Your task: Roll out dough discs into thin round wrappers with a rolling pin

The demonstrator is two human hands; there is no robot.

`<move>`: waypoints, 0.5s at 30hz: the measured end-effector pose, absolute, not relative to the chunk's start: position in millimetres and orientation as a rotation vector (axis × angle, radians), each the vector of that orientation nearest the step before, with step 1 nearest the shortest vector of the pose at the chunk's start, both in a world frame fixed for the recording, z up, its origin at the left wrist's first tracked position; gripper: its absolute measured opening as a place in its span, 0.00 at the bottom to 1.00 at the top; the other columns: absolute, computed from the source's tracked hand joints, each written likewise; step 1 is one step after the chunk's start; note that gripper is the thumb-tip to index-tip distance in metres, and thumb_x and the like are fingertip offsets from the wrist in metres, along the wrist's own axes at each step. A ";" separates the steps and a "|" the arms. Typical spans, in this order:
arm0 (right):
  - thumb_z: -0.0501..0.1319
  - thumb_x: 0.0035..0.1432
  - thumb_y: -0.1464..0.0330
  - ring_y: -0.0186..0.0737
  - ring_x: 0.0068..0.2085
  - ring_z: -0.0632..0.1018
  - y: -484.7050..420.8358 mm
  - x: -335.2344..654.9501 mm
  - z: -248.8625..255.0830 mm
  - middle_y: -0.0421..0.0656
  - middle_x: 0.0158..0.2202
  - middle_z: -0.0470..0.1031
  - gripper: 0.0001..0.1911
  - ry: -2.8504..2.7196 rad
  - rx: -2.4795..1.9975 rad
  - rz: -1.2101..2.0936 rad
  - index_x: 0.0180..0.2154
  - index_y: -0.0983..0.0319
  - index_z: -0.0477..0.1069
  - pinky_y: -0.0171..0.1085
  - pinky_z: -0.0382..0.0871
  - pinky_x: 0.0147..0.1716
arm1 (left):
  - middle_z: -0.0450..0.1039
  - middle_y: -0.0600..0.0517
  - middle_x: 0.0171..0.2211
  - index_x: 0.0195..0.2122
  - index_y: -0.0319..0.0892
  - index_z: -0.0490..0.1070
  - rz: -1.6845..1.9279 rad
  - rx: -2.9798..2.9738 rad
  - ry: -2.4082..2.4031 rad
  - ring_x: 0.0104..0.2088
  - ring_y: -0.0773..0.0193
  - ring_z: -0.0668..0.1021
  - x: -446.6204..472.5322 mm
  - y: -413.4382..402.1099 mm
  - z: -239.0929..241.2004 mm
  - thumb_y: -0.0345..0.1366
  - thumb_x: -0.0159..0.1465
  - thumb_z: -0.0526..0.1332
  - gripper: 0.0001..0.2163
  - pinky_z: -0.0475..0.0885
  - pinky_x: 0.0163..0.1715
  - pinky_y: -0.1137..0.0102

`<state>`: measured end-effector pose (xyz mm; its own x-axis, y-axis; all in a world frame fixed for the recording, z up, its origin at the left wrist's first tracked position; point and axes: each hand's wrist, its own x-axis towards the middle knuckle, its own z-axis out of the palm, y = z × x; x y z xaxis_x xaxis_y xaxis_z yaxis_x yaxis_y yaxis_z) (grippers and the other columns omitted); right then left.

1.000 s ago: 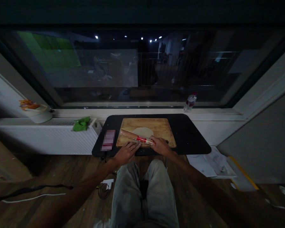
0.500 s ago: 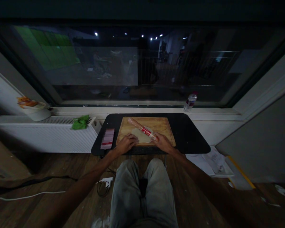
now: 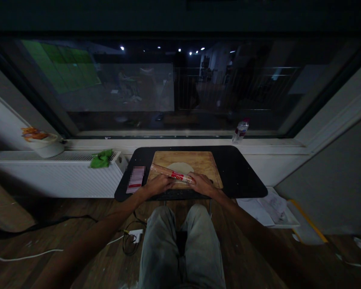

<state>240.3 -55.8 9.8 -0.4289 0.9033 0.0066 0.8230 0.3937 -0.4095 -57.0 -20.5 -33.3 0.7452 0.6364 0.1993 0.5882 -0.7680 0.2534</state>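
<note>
On a wooden cutting board [image 3: 203,160] lies a flat, pale round of dough [image 3: 182,165]. Across its near part slants a rolling pin [image 3: 165,170] in clear wrap with a red label, its left end farther from me. My right hand [image 3: 201,184] is closed around the pin's right end. Just below the pin, at the dough's near left edge, my left hand [image 3: 159,184] has its fingers curled together. Whether they pinch the dough or press against the pin is hidden.
The board sits on a small black table [image 3: 240,172]. A phone [image 3: 136,178], partly blurred out, lies left of the board. A plastic bottle [image 3: 240,131] stands on the windowsill. A green cloth [image 3: 101,159] and a white tub [image 3: 48,146] rest on the radiator.
The rolling pin has come nearer to me and swung flatter, its left end moving left and down across the dough. My right hand moved slightly left with it; the left hand stays low at the dough.
</note>
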 end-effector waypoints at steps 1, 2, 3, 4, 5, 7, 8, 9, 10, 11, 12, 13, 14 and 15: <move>0.68 0.72 0.68 0.47 0.49 0.84 -55.6 239.5 10.2 0.44 0.50 0.87 0.15 -2.429 -1.533 0.518 0.58 0.55 0.80 0.37 0.66 0.44 | 0.88 0.44 0.57 0.62 0.48 0.84 0.405 2.750 0.987 0.56 0.52 0.88 -56.8 -20.9 -32.5 0.34 0.77 0.63 0.16 0.81 0.61 0.60; 0.68 0.72 0.67 0.47 0.49 0.84 -55.4 238.4 10.4 0.44 0.50 0.87 0.15 -2.434 -1.533 0.525 0.58 0.55 0.79 0.37 0.66 0.44 | 0.88 0.45 0.57 0.62 0.48 0.85 0.394 2.726 1.001 0.57 0.52 0.88 -56.8 -21.5 -31.5 0.34 0.77 0.63 0.16 0.81 0.62 0.60; 0.68 0.72 0.67 0.47 0.49 0.84 -55.2 237.2 10.3 0.45 0.50 0.87 0.16 -2.440 -1.531 0.530 0.59 0.56 0.79 0.37 0.67 0.45 | 0.88 0.45 0.57 0.61 0.48 0.85 0.378 2.701 1.021 0.58 0.52 0.87 -56.9 -22.3 -30.2 0.34 0.77 0.62 0.16 0.80 0.63 0.61; 0.68 0.72 0.68 0.47 0.49 0.84 -55.0 236.1 10.1 0.45 0.51 0.87 0.16 -2.450 -1.526 0.531 0.59 0.56 0.79 0.37 0.67 0.45 | 0.88 0.46 0.57 0.61 0.48 0.86 0.358 2.678 1.048 0.59 0.52 0.87 -57.0 -23.2 -28.7 0.34 0.77 0.62 0.16 0.80 0.64 0.61; 0.68 0.72 0.69 0.48 0.50 0.85 -54.8 235.1 9.9 0.45 0.51 0.87 0.17 -2.460 -1.519 0.528 0.60 0.56 0.79 0.37 0.67 0.46 | 0.88 0.46 0.58 0.61 0.47 0.86 0.337 2.660 1.079 0.59 0.51 0.87 -57.2 -24.1 -27.2 0.34 0.77 0.62 0.17 0.80 0.64 0.60; 0.66 0.72 0.70 0.48 0.52 0.85 -54.9 234.1 9.5 0.46 0.53 0.87 0.18 -2.476 -1.507 0.511 0.61 0.57 0.78 0.38 0.68 0.48 | 0.88 0.45 0.59 0.62 0.46 0.85 0.297 2.639 1.133 0.60 0.50 0.87 -57.3 -25.6 -24.2 0.34 0.77 0.61 0.17 0.80 0.64 0.60; 0.66 0.73 0.71 0.49 0.53 0.85 -55.3 234.1 9.2 0.47 0.54 0.87 0.19 -2.482 -1.499 0.504 0.62 0.57 0.78 0.38 0.69 0.49 | 0.87 0.45 0.60 0.63 0.46 0.85 0.278 2.638 1.149 0.60 0.50 0.87 -57.1 -26.0 -22.9 0.35 0.77 0.61 0.17 0.81 0.64 0.59; 0.65 0.73 0.71 0.49 0.54 0.85 -55.8 234.3 8.9 0.47 0.55 0.87 0.19 -2.488 -1.493 0.499 0.62 0.57 0.77 0.38 0.69 0.50 | 0.87 0.45 0.59 0.63 0.46 0.85 0.255 2.644 1.153 0.59 0.49 0.87 -56.7 -26.1 -21.9 0.35 0.78 0.61 0.17 0.81 0.63 0.59; 0.65 0.74 0.71 0.49 0.54 0.85 -56.5 234.7 8.3 0.48 0.55 0.87 0.19 -2.493 -1.488 0.497 0.63 0.57 0.77 0.38 0.70 0.50 | 0.87 0.45 0.59 0.63 0.46 0.84 0.235 2.657 1.149 0.59 0.49 0.87 -56.1 -25.8 -21.3 0.35 0.78 0.61 0.17 0.81 0.63 0.60; 0.64 0.74 0.71 0.49 0.55 0.85 -57.3 235.2 7.4 0.48 0.56 0.87 0.19 -2.501 -1.485 0.492 0.63 0.58 0.76 0.38 0.70 0.51 | 0.87 0.44 0.59 0.63 0.46 0.84 0.216 2.676 1.141 0.58 0.49 0.88 -55.3 -25.1 -21.1 0.36 0.78 0.61 0.17 0.81 0.62 0.60; 0.64 0.75 0.71 0.50 0.55 0.85 -58.2 235.7 6.2 0.49 0.56 0.87 0.19 -2.510 -1.485 0.484 0.64 0.58 0.76 0.39 0.71 0.51 | 0.87 0.44 0.58 0.63 0.46 0.84 0.198 2.700 1.130 0.59 0.49 0.87 -54.4 -24.3 -21.4 0.36 0.79 0.61 0.16 0.81 0.62 0.60; 0.63 0.75 0.71 0.49 0.56 0.85 -59.1 236.1 4.8 0.49 0.57 0.86 0.19 -2.522 -1.488 0.470 0.64 0.58 0.75 0.39 0.71 0.52 | 0.87 0.43 0.58 0.62 0.45 0.83 0.185 2.728 1.121 0.59 0.49 0.87 -53.3 -23.2 -22.2 0.37 0.79 0.60 0.16 0.81 0.62 0.61; 0.63 0.75 0.71 0.50 0.56 0.85 -60.0 236.4 3.4 0.49 0.58 0.86 0.19 -2.536 -1.493 0.451 0.65 0.58 0.75 0.39 0.71 0.53 | 0.87 0.43 0.58 0.62 0.45 0.83 0.189 2.758 1.116 0.59 0.48 0.87 -52.3 -22.2 -23.5 0.37 0.80 0.60 0.15 0.81 0.62 0.61; 0.63 0.75 0.71 0.50 0.57 0.85 -60.8 236.6 2.0 0.49 0.58 0.86 0.20 -2.554 -1.500 0.430 0.65 0.58 0.74 0.39 0.71 0.55 | 0.86 0.42 0.58 0.61 0.44 0.83 0.207 2.784 1.121 0.59 0.48 0.87 -51.1 -21.2 -25.2 0.36 0.80 0.60 0.15 0.81 0.62 0.61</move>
<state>236.6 -60.8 2.0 -0.4894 0.8719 -0.0168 0.8293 0.4594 -0.3182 -51.1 -21.2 -25.2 0.7141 0.6958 0.0776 0.6775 -0.7147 0.1736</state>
